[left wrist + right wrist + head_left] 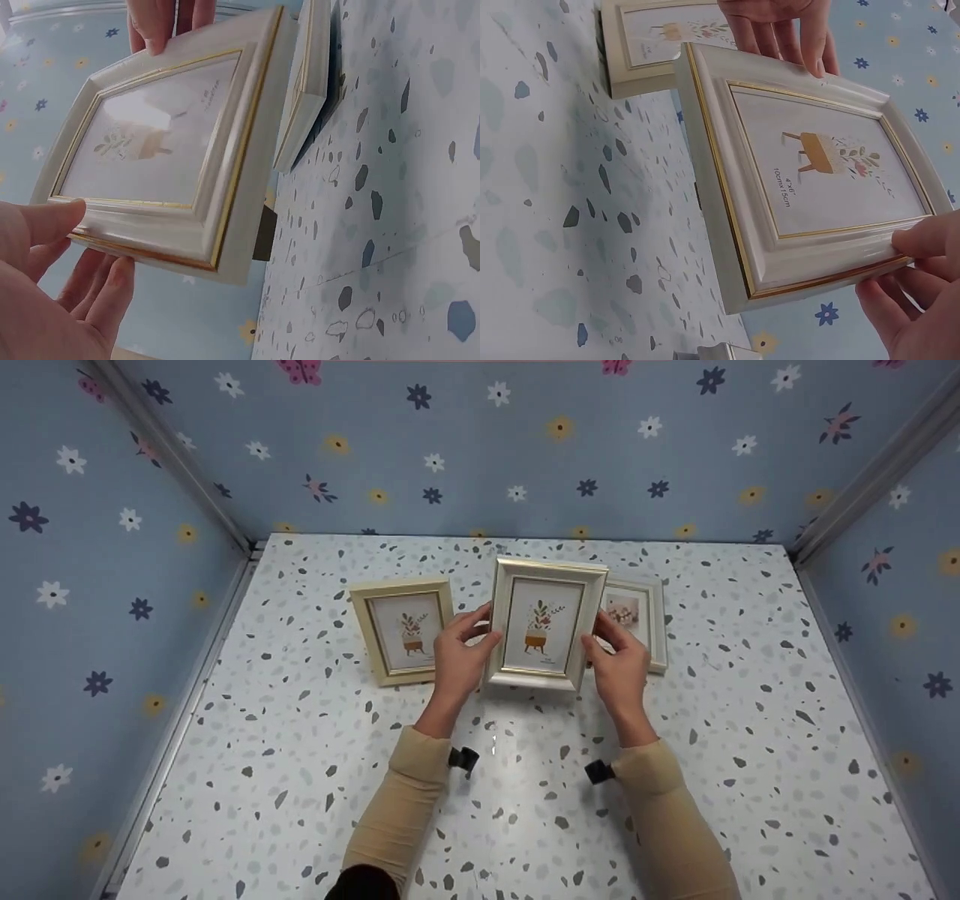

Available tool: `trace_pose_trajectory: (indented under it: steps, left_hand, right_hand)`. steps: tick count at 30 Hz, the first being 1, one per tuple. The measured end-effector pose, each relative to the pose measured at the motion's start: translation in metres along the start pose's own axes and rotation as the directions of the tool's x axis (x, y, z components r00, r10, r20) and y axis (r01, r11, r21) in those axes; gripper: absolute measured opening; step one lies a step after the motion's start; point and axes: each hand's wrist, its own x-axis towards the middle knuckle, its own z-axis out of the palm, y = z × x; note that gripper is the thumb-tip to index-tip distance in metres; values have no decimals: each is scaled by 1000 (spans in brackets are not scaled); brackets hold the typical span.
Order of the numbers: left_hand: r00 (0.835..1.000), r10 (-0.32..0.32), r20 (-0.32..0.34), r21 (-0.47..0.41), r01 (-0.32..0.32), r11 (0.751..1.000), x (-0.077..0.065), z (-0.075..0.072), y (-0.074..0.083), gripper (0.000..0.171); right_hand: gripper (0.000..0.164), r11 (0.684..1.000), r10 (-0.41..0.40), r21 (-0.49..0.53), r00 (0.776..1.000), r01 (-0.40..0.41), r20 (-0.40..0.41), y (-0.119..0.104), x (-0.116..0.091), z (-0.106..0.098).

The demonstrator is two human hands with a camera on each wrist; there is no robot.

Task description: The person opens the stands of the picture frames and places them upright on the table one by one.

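Both hands hold a white picture frame (544,679) with gold edging, upright and raised over the table. Its print shows a plant in an orange pot on legs. My left hand (463,654) pinches one long side, thumb on the front and fingers behind. On the opposite side my right hand (621,664) grips in the same way. In the right wrist view the print on the held picture frame (810,296) reads 4"x6". A cream picture frame (369,637) with a similar print stands to the left, partly behind my left hand. Another white picture frame (658,622) stands at the right, partly covered.
The white speckled table (525,825) is bounded by blue flowered panels (465,450) at the back and on both sides. Metal strips run along the corners. A black wrist mount (465,760) sticks out from each beige sleeve (409,802).
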Motion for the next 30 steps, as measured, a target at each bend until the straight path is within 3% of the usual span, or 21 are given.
trace_pose_trajectory:
  steps: [7, 14, 17, 23, 30]
  left_hand:
    - [999, -16, -40, -67, 14, 998, 9, 5, -18, 43]
    - [1000, -16, -12, -87, 15, 996, 10, 9, -31, 53]
    - [1000, -14, 18, -85, 15, 996, 9, 10, -38, 59]
    - [998, -39, 40, -62, 41, 997, 5, 12, -44, 64]
    - [998, -26, 56, -45, 29, 999, 0, 11, -49, 68]
  right_hand:
    - [39, 1000, -27, -6, 999, 27, -40, 11, 9, 11]
    - [39, 997, -61, 41, 994, 64, -88, 62, 23, 23]
    - [39, 996, -69, 53, 993, 74, -96, 72, 24, 27]
    - [37, 999, -25, 43, 996, 29, -87, 83, 22, 31]
    - [40, 997, -5, 72, 999, 9, -54, 87, 18, 32]
